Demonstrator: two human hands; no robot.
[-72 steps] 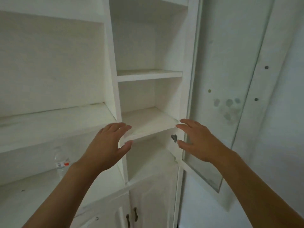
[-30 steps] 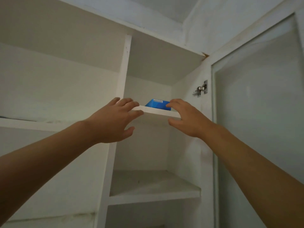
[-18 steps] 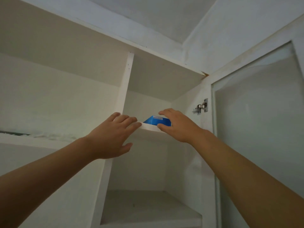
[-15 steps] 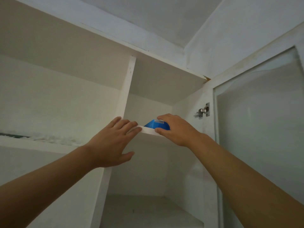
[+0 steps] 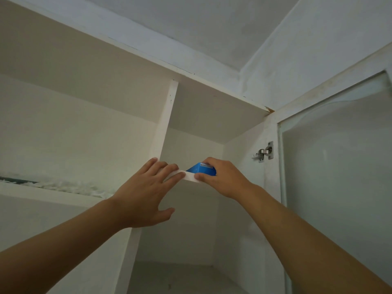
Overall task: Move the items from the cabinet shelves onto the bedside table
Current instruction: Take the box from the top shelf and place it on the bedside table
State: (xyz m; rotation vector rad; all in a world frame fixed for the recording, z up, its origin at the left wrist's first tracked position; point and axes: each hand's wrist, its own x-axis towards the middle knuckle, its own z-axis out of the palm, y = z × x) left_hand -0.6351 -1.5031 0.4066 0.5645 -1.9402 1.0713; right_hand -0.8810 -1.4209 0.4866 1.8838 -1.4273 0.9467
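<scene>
A small blue box (image 5: pixel 201 168) lies on the top shelf (image 5: pixel 189 177) of the white cabinet's narrow right section. My right hand (image 5: pixel 222 177) grips the box, fingers curled over its top and thumb at the shelf's front edge. My left hand (image 5: pixel 142 196) is raised beside it with straight fingers, fingertips touching the shelf edge near the vertical divider (image 5: pixel 163 132). Most of the box is hidden behind the shelf edge and my right hand.
A white fluffy cloth (image 5: pixel 63 186) lies on the wide left shelf. The glass cabinet door (image 5: pixel 339 177) stands open on the right, with a metal hinge (image 5: pixel 264 153) on the cabinet side. A lower shelf (image 5: pixel 176 276) shows below.
My view tilted up from the lower shelves to the top one. My right hand reached the blue box and closed over it; my left hand rose to the shelf edge.
</scene>
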